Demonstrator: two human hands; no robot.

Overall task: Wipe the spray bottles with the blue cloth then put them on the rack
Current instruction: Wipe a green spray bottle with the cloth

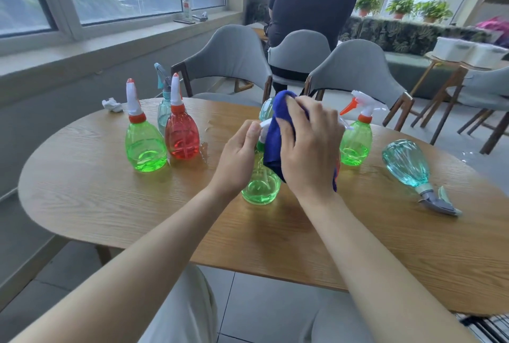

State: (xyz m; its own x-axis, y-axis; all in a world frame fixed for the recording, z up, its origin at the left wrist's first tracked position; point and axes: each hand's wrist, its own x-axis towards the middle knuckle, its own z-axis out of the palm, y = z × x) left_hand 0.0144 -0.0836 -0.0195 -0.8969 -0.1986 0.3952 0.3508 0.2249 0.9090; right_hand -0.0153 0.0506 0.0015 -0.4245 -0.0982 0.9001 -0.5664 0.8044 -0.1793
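Note:
At the middle of the wooden table (110,199) stands a green spray bottle (260,187). My left hand (238,158) grips its white spray head. My right hand (309,144) presses the blue cloth (275,133) against the bottle's upper part, hiding most of it. To the left stand a green bottle (144,147), a red bottle (181,136) and a teal bottle (164,111) behind them. Another green bottle (355,141) stands at the right. A teal bottle (407,163) lies on its side at the far right. One more teal bottle (266,110) peeks out behind the cloth.
A crumpled white tissue (112,104) lies at the table's far left edge. Small water spots (205,147) wet the wood near the red bottle. Grey chairs (234,62) stand beyond the table, a person in black (311,4) behind them. Dark wire bars (484,326) show at bottom right.

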